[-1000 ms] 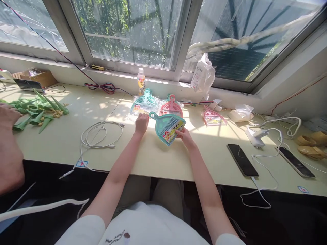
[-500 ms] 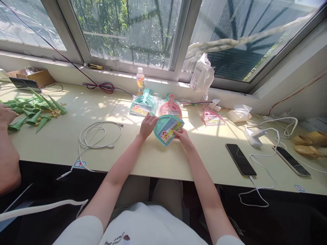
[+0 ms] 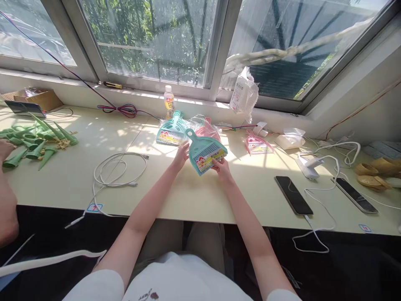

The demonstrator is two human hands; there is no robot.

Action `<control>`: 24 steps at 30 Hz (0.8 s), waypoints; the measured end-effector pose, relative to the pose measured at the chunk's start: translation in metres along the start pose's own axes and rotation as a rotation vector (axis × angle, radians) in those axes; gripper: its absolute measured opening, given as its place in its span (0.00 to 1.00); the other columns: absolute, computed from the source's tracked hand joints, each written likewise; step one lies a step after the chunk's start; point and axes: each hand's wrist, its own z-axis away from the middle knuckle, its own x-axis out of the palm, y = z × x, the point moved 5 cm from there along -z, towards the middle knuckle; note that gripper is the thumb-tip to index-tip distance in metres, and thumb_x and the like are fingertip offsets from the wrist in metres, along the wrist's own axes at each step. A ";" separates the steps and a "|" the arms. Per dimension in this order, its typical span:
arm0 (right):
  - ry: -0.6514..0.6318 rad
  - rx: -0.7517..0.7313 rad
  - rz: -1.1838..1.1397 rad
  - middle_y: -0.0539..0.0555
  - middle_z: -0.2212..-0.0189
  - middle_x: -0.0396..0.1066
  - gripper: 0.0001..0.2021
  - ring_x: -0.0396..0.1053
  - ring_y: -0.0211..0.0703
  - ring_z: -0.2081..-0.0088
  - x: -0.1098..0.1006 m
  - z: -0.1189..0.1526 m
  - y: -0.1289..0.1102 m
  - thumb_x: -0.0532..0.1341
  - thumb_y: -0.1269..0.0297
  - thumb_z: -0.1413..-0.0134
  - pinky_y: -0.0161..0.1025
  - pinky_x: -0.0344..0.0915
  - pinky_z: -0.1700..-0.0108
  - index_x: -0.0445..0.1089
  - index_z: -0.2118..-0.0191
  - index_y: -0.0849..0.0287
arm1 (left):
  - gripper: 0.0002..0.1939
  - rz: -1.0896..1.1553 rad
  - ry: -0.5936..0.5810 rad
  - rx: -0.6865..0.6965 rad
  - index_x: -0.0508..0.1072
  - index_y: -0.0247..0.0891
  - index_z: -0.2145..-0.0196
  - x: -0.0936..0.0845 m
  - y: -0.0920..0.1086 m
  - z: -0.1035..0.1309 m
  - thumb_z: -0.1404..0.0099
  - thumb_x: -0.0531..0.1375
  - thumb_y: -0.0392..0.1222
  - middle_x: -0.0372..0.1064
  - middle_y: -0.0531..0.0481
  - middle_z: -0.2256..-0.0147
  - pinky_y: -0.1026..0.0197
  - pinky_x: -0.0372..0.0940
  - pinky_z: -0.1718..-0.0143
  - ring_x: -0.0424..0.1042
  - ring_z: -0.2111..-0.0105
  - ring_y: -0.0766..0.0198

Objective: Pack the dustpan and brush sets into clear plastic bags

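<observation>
A small green dustpan set, with a striped brush and a yellow printed label, is held tilted above the table in front of me. My right hand grips its lower right edge, thumb over the label. At its left edge is my left hand, off the handle, its fingers loosely extended; whether they touch the pan is unclear. Just behind lie a teal dustpan stack and pink dustpans, the pink ones partly covered by the held set. Another pink dustpan set lies to the right.
A drink bottle stands by the window sill. A coiled white cable lies left; a phone, a second phone and a power strip lie right. Another person's arm is beside green cone-shaped pieces.
My left hand has let go of the dustpan's handle and moved to its left side. The dustpan has turned so its handle shows, pointing up and left. My right hand keeps its grip.
</observation>
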 end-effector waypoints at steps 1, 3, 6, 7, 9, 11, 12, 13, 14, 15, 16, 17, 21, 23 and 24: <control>0.012 -0.001 -0.001 0.55 0.60 0.78 0.26 0.77 0.50 0.59 0.000 0.000 0.000 0.77 0.55 0.65 0.45 0.78 0.60 0.72 0.59 0.58 | 0.31 -0.012 -0.028 0.001 0.67 0.40 0.44 0.006 -0.005 0.001 0.41 0.64 0.56 0.71 0.42 0.47 0.52 0.68 0.51 0.70 0.46 0.49; 0.050 -0.003 -0.004 0.55 0.60 0.78 0.24 0.77 0.49 0.60 -0.001 0.000 0.001 0.76 0.57 0.64 0.44 0.79 0.60 0.72 0.60 0.59 | 0.29 -0.049 -0.102 -0.032 0.70 0.39 0.46 0.017 -0.014 0.005 0.42 0.66 0.55 0.74 0.43 0.51 0.53 0.69 0.54 0.72 0.49 0.49; 0.117 -0.027 -0.017 0.55 0.61 0.78 0.22 0.77 0.48 0.59 -0.004 0.000 0.001 0.75 0.59 0.61 0.43 0.79 0.58 0.72 0.59 0.60 | 0.31 -0.107 -0.154 -0.136 0.71 0.38 0.47 0.027 -0.026 0.011 0.45 0.69 0.52 0.76 0.43 0.53 0.52 0.71 0.57 0.75 0.54 0.49; 0.136 -0.036 -0.023 0.55 0.61 0.77 0.22 0.77 0.47 0.58 -0.005 0.001 0.000 0.75 0.60 0.60 0.43 0.79 0.57 0.71 0.59 0.60 | 0.32 -0.124 -0.160 -0.161 0.70 0.39 0.46 0.029 -0.028 0.013 0.46 0.69 0.52 0.75 0.42 0.52 0.52 0.71 0.58 0.75 0.54 0.49; 0.162 -0.048 -0.035 0.54 0.60 0.77 0.21 0.77 0.47 0.58 -0.006 0.001 -0.001 0.75 0.60 0.59 0.43 0.79 0.57 0.71 0.58 0.59 | 0.34 -0.148 -0.188 -0.182 0.68 0.40 0.43 0.033 -0.029 0.017 0.45 0.69 0.52 0.74 0.42 0.49 0.53 0.72 0.58 0.75 0.52 0.49; 0.177 -0.049 -0.050 0.54 0.60 0.77 0.22 0.77 0.47 0.58 -0.007 0.002 -0.002 0.75 0.60 0.60 0.43 0.78 0.56 0.71 0.58 0.60 | 0.34 -0.154 -0.232 -0.184 0.67 0.41 0.42 0.038 -0.031 0.021 0.43 0.69 0.52 0.72 0.41 0.46 0.53 0.72 0.56 0.74 0.50 0.50; 0.185 -0.050 -0.057 0.54 0.60 0.77 0.22 0.77 0.46 0.58 -0.008 0.003 -0.002 0.75 0.60 0.60 0.42 0.78 0.56 0.71 0.58 0.60 | 0.34 -0.153 -0.251 -0.186 0.67 0.41 0.42 0.040 -0.033 0.022 0.43 0.69 0.51 0.71 0.40 0.44 0.52 0.72 0.54 0.74 0.49 0.49; 0.198 -0.054 -0.063 0.54 0.61 0.77 0.22 0.77 0.46 0.58 -0.009 0.003 -0.003 0.75 0.60 0.60 0.42 0.78 0.56 0.71 0.59 0.59 | 0.34 -0.150 -0.268 -0.194 0.68 0.41 0.42 0.041 -0.035 0.024 0.43 0.70 0.50 0.70 0.40 0.44 0.51 0.71 0.53 0.73 0.48 0.49; 0.215 -0.061 -0.067 0.54 0.61 0.77 0.22 0.77 0.46 0.59 -0.011 0.003 -0.003 0.75 0.60 0.61 0.42 0.79 0.56 0.71 0.59 0.59 | 0.34 -0.146 -0.288 -0.214 0.68 0.40 0.42 0.043 -0.039 0.025 0.44 0.70 0.49 0.69 0.38 0.43 0.51 0.71 0.52 0.73 0.48 0.48; 0.233 -0.068 -0.068 0.54 0.61 0.77 0.22 0.77 0.46 0.59 -0.012 0.003 -0.004 0.75 0.60 0.61 0.41 0.79 0.57 0.71 0.59 0.59 | 0.34 -0.143 -0.314 -0.247 0.68 0.40 0.42 0.045 -0.043 0.026 0.44 0.71 0.48 0.69 0.37 0.43 0.50 0.70 0.51 0.73 0.48 0.48; 0.252 -0.073 -0.069 0.53 0.61 0.77 0.21 0.77 0.46 0.60 -0.014 0.003 -0.005 0.75 0.60 0.61 0.41 0.79 0.58 0.70 0.60 0.59 | 0.35 -0.140 -0.344 -0.286 0.67 0.40 0.41 0.046 -0.047 0.027 0.44 0.71 0.49 0.68 0.36 0.42 0.50 0.70 0.51 0.74 0.49 0.48; 0.265 -0.075 -0.071 0.53 0.62 0.77 0.21 0.77 0.45 0.60 -0.016 0.003 -0.005 0.75 0.61 0.62 0.40 0.79 0.59 0.70 0.60 0.59 | 0.35 -0.136 -0.369 -0.321 0.67 0.40 0.41 0.048 -0.049 0.027 0.43 0.70 0.50 0.68 0.36 0.42 0.49 0.70 0.51 0.74 0.49 0.48; 0.302 -0.082 -0.082 0.52 0.65 0.77 0.21 0.77 0.44 0.64 -0.019 0.000 -0.007 0.74 0.62 0.63 0.40 0.79 0.61 0.70 0.61 0.59 | 0.31 -0.084 -0.265 -0.235 0.68 0.44 0.43 0.048 -0.044 0.022 0.39 0.65 0.59 0.68 0.38 0.42 0.50 0.71 0.53 0.71 0.45 0.47; 0.307 -0.083 -0.083 0.52 0.65 0.77 0.21 0.77 0.44 0.64 -0.018 -0.002 -0.006 0.74 0.62 0.63 0.41 0.79 0.62 0.70 0.61 0.59 | 0.30 -0.058 -0.109 -0.110 0.68 0.43 0.45 0.048 -0.038 0.021 0.40 0.65 0.58 0.71 0.39 0.45 0.48 0.71 0.52 0.72 0.47 0.47; 0.304 -0.082 -0.083 0.53 0.65 0.77 0.22 0.77 0.44 0.64 -0.018 -0.002 -0.006 0.74 0.62 0.64 0.41 0.79 0.63 0.70 0.61 0.60 | 0.29 -0.058 -0.040 -0.058 0.68 0.41 0.46 0.049 -0.037 0.022 0.41 0.67 0.56 0.73 0.40 0.47 0.46 0.71 0.51 0.73 0.48 0.47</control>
